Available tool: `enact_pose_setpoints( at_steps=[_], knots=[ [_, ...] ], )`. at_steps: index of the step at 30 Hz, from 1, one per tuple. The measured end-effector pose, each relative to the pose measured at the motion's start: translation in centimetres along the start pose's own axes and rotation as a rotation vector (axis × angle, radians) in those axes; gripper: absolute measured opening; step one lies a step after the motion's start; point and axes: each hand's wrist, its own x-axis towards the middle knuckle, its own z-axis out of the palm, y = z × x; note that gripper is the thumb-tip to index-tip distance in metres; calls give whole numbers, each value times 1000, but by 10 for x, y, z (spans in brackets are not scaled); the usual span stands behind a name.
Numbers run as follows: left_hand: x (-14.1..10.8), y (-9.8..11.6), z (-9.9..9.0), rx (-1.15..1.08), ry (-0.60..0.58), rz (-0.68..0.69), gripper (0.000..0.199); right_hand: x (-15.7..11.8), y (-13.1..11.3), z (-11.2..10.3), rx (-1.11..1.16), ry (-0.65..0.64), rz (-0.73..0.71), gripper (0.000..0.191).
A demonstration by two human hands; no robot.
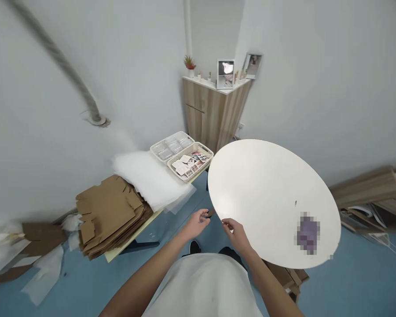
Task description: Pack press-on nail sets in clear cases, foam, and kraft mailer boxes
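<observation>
"Looking down through the head camera, I have a rounded white table (260, 185) ahead, toward the right of my view. Where do you make the hands?"

"I put the left hand (196, 224) just short of that table's near edge, above the blue floor (174, 240), palm turned inward and fingers loosely curved. The right hand (236, 233) is at the edge itself, thumb and forefinger tips close together."

"Is either one gripping?"

"I can't tell. A small dark-brown piece (211, 213) shows right by the left fingertips, but I can't say whether they hold it. On the right, anything thin between the tips would be too small for me to see, and I can't tell whether they touch the rim."

"What do you read on the white table?"

"A purplish patch (307, 234), blurred into blocks, near its far right side, and a small dark mark (295, 203) above it."

"And to the left I get a pale-yellow side table (128, 244): flattened cardboard (107, 202) stacked at the near end, white sheets (152, 176) beside it, then two baskets (200, 169) side by side. One holds clear packets (173, 146), the other printed cards (194, 164)."
</observation>
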Motion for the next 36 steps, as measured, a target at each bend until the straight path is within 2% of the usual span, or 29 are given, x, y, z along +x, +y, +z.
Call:
enact_pose_setpoints(
  at_steps=[3,7,11,14,19,24,26,29,36],
  knots=[
    [-1,-8,-31,-39,98,5,46,32,-19,13,-1,-71,-51,28],
    [-1,-17,-59,-62,233,-13,44,67,-34,27,5,-144,-76,27],
    [4,-20,-81,-67,262,-62,42,101,-39,39,36,-209,-57,29],
    [17,-19,-98,-56,265,-83,45,134,-40,50,76,-229,-36,29],
    [60,-4,-133,-19,281,-137,46,204,-45,68,-9,-217,-86,28],
    [119,12,-159,34,258,-230,46,270,-52,78,-330,-100,-212,38],
    [140,12,-163,23,253,-271,46,292,-53,82,-453,-63,-216,45],
    [165,11,-166,-53,256,-330,46,318,-53,89,-556,-83,-240,47],
    [206,6,-169,-450,316,-440,53,363,-52,115,-552,-197,-281,45]
  ],
)
